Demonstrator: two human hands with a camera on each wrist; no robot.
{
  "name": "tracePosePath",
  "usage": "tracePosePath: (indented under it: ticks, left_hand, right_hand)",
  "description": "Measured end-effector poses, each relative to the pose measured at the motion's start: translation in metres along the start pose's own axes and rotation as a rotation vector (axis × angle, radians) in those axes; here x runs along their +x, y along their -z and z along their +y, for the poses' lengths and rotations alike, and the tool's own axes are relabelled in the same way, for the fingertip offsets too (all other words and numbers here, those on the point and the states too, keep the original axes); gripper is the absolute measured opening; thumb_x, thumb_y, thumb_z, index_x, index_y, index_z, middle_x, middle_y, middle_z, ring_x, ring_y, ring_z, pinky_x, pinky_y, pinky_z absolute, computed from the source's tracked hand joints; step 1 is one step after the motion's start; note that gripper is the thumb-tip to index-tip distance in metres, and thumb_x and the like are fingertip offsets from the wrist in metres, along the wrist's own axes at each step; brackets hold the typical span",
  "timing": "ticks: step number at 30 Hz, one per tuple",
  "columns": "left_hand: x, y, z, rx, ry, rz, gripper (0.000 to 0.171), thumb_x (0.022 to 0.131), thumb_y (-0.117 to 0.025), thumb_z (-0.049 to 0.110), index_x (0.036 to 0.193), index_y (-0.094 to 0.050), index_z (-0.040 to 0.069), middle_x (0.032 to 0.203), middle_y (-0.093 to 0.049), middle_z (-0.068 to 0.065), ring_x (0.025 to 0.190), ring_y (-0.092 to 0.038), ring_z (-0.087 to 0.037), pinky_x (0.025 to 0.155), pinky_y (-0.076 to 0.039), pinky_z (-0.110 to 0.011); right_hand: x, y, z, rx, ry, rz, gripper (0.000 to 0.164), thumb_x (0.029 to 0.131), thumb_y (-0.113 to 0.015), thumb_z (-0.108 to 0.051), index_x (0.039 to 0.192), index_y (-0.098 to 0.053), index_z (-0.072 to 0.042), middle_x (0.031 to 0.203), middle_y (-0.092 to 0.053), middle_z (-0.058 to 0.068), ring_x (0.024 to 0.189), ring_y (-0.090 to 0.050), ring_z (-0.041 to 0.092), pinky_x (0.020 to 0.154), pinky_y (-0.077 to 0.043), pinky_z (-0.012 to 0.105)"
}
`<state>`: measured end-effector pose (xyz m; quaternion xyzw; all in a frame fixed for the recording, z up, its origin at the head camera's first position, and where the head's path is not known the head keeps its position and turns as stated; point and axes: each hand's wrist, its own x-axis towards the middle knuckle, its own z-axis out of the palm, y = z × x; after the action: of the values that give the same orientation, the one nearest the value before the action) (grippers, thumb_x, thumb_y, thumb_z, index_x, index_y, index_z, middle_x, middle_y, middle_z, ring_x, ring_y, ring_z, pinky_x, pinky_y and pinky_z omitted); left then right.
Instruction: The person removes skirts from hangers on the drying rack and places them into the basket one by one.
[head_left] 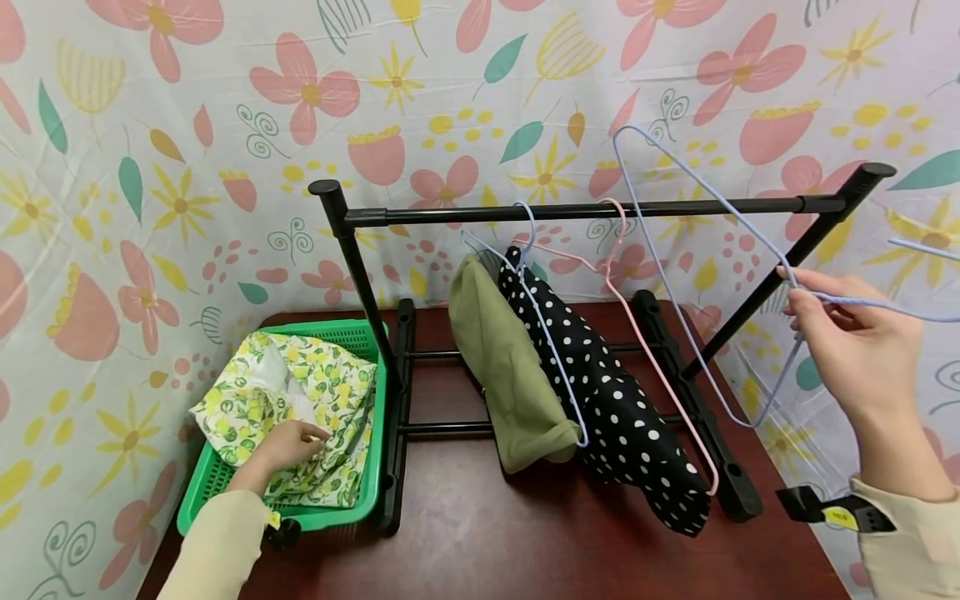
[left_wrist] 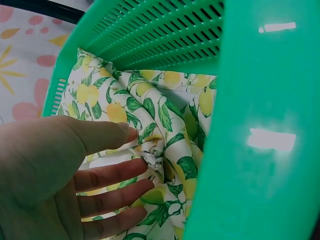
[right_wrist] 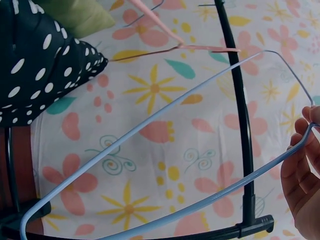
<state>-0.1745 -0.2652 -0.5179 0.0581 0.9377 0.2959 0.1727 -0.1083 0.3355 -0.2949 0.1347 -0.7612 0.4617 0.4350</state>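
Observation:
My right hand [head_left: 862, 342] pinches a light blue clothes hanger [head_left: 705, 183] near its neck, between thumb and fingers. The hanger is tilted on its side, its triangle to the left of the hand and its hook to the right; no garment is on it. My left hand [head_left: 288, 450] is over a lemon-print cloth [head_left: 337, 375] in a green basket [head_left: 371, 508]. In the left wrist view its fingers [left_wrist: 115, 202] are spread and fairly straight, thumb apart from them, close to a bunched fold. Whether the fingertips touch the cloth I cannot tell.
A black clothes rack [head_left: 465, 215] stands on the dark red table [head_left: 450, 533]. From its bar hang an olive green garment [head_left: 502, 375] and a black polka-dot garment [head_left: 600, 392], on a blue hanger [head_left: 551, 342] and a pink hanger [head_left: 667, 383]. Behind is a flower-print curtain [head_left: 480, 100].

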Motion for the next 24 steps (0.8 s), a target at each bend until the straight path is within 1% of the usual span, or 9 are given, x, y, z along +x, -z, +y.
tracePosePath:
  ticks: [4, 7, 9, 11, 14, 17, 21, 24]
  left_hand:
    - [-0.001, 0.000, 0.002, 0.023, 0.002, 0.007, 0.025, 0.092, -0.054, 0.015, 0.112, -0.065, 0.004, 0.111, -0.060, -0.024, 0.090, -0.061, -0.032, 0.064, -0.050, -0.040]
    - [-0.002, 0.001, 0.004, 0.049, 0.010, 0.025, 0.025, 0.093, -0.053, 0.017, 0.112, -0.065, 0.005, 0.110, -0.060, -0.023, 0.088, -0.061, -0.031, 0.063, -0.049, -0.039]
    - [-0.002, 0.002, 0.006, 0.062, 0.015, 0.049, 0.025, 0.093, -0.053, 0.019, 0.112, -0.065, 0.006, 0.108, -0.061, -0.022, 0.084, -0.062, -0.028, 0.061, -0.048, -0.038]
    - [-0.004, 0.003, 0.009, 0.062, 0.017, 0.071, 0.027, 0.093, -0.053, 0.021, 0.113, -0.064, 0.006, 0.107, -0.061, -0.021, 0.082, -0.061, -0.026, 0.060, -0.048, -0.038]
    - [-0.007, 0.005, 0.013, 0.055, 0.000, 0.111, 0.029, 0.093, -0.054, 0.022, 0.115, -0.063, 0.005, 0.107, -0.061, -0.020, 0.081, -0.061, -0.025, 0.061, -0.048, -0.038]
    - [-0.011, 0.008, 0.017, 0.034, -0.020, 0.136, 0.031, 0.093, -0.054, 0.021, 0.117, -0.061, 0.004, 0.108, -0.061, -0.020, 0.081, -0.061, -0.025, 0.061, -0.048, -0.037]
    - [-0.013, 0.010, 0.021, 0.009, -0.038, 0.167, 0.031, 0.093, -0.055, 0.021, 0.119, -0.060, 0.004, 0.111, -0.060, -0.020, 0.081, -0.061, -0.023, 0.059, -0.047, -0.034]
    - [-0.013, 0.011, 0.025, 0.000, -0.047, 0.192, 0.032, 0.093, -0.054, 0.021, 0.120, -0.059, 0.005, 0.111, -0.061, -0.019, 0.083, -0.061, -0.024, 0.058, -0.046, -0.031]
  right_hand:
    - [-0.005, 0.002, 0.003, 0.002, -0.014, 0.000, 0.020, 0.081, -0.058, 0.013, 0.099, -0.064, 0.018, 0.078, -0.063, -0.011, 0.060, -0.058, -0.003, 0.058, -0.045, 0.006]
    - [-0.009, 0.002, 0.005, 0.003, -0.009, 0.005, 0.019, 0.081, -0.058, 0.013, 0.098, -0.064, 0.018, 0.077, -0.063, -0.010, 0.060, -0.058, -0.003, 0.057, -0.045, 0.006]
    - [-0.011, 0.002, 0.007, 0.013, -0.008, 0.011, 0.019, 0.080, -0.058, 0.013, 0.097, -0.064, 0.019, 0.077, -0.063, -0.009, 0.060, -0.058, -0.003, 0.058, -0.045, 0.006]
    - [-0.013, 0.002, 0.009, 0.013, -0.001, 0.018, 0.018, 0.080, -0.059, 0.012, 0.097, -0.064, 0.019, 0.077, -0.063, -0.009, 0.059, -0.058, -0.003, 0.058, -0.045, 0.006]
    - [-0.016, 0.003, 0.013, 0.042, 0.013, 0.034, 0.019, 0.081, -0.061, 0.009, 0.096, -0.063, 0.021, 0.077, -0.065, -0.008, 0.059, -0.059, -0.002, 0.058, -0.046, 0.006]
    - [-0.020, 0.004, 0.016, 0.051, 0.024, 0.038, 0.019, 0.081, -0.060, 0.010, 0.095, -0.062, 0.022, 0.077, -0.065, -0.008, 0.060, -0.059, -0.003, 0.059, -0.046, 0.007]
    - [-0.026, 0.006, 0.017, 0.025, -0.001, 0.028, 0.019, 0.080, -0.058, 0.014, 0.096, -0.062, 0.021, 0.079, -0.064, -0.011, 0.060, -0.059, -0.004, 0.060, -0.045, 0.006]
    - [-0.031, 0.007, 0.016, 0.016, -0.020, 0.027, 0.019, 0.080, -0.058, 0.014, 0.097, -0.063, 0.020, 0.080, -0.064, -0.011, 0.061, -0.058, -0.004, 0.059, -0.045, 0.005]
